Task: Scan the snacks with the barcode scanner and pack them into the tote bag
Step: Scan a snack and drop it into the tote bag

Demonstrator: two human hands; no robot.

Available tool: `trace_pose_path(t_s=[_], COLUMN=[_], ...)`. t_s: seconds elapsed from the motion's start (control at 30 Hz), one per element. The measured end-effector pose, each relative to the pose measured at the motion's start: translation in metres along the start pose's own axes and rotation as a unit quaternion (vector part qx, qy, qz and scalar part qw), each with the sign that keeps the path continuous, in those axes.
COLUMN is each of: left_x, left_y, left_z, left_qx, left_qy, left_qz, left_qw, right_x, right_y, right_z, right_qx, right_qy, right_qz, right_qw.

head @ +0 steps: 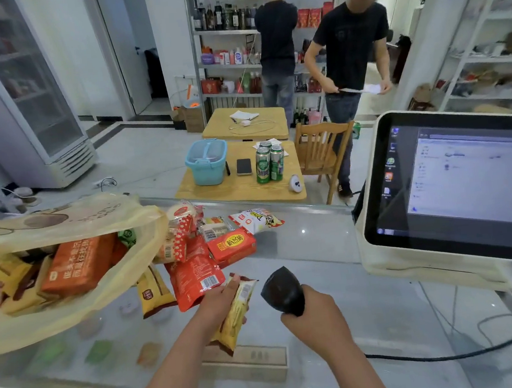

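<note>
Yellow packet [237, 311] in left hand [219, 302] runs near-to-far; scanner [283, 290] tilts toward it.

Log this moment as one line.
left hand: holds yellow snack packet | right hand: grips barcode scanner | tote bag: partly filled | glass counter: loose snacks unpacked

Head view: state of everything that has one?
left hand: holds yellow snack packet above counter
right hand: grips barcode scanner, beside the packet
tote bag: open, partly filled with snacks
loose snacks: on counter, outside the bag
screen: on, window showing
</note>
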State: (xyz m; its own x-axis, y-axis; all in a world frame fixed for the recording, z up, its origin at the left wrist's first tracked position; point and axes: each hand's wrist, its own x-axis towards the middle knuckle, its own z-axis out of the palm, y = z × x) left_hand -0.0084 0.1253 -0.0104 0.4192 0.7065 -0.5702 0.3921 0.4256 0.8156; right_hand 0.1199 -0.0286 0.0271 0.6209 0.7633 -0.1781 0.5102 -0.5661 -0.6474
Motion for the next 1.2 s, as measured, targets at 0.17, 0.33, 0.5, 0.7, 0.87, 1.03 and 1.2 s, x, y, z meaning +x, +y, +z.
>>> trace_pose_path(t_s=[0.17, 0.33, 0.5, 0.7, 0.87, 1.03, 1.2], left_x=[0.004, 0.006, 0.006, 0.004, -0.001, 0.001, 0.003], left_y=[0.000, -0.001, -0.003, -0.004, -0.004, -0.005, -0.004], left_z=[-0.002, 0.002, 0.001, -0.001, 0.000, -0.003, -0.004], left_qx=[0.044, 0.061, 0.078, 0.082, 0.086, 0.113, 0.122], left_qy=[-0.027, -0.017, -0.018, -0.028, -0.025, -0.041, -0.044], left_qz=[-0.010, -0.004, 0.004, 0.015, 0.034, 0.025, 0.024], left_qw=[0.999, 0.998, 0.997, 0.996, 0.995, 0.992, 0.991], right_x=[-0.010, -0.022, -0.026, -0.028, -0.028, -0.028, -0.029], right_y=[-0.002, -0.003, 0.003, -0.002, -0.004, -0.004, -0.004], right_z=[-0.014, -0.022, -0.028, -0.027, -0.021, -0.019, -0.021], right_qx=[0.036, 0.071, 0.134, 0.123, 0.116, 0.121, 0.122], right_qy=[-0.004, 0.002, 0.007, -0.008, -0.016, -0.026, -0.035], right_qz=[-0.001, -0.010, -0.007, -0.028, -0.024, -0.011, -0.012], right_qw=[0.999, 0.997, 0.991, 0.992, 0.993, 0.992, 0.992])
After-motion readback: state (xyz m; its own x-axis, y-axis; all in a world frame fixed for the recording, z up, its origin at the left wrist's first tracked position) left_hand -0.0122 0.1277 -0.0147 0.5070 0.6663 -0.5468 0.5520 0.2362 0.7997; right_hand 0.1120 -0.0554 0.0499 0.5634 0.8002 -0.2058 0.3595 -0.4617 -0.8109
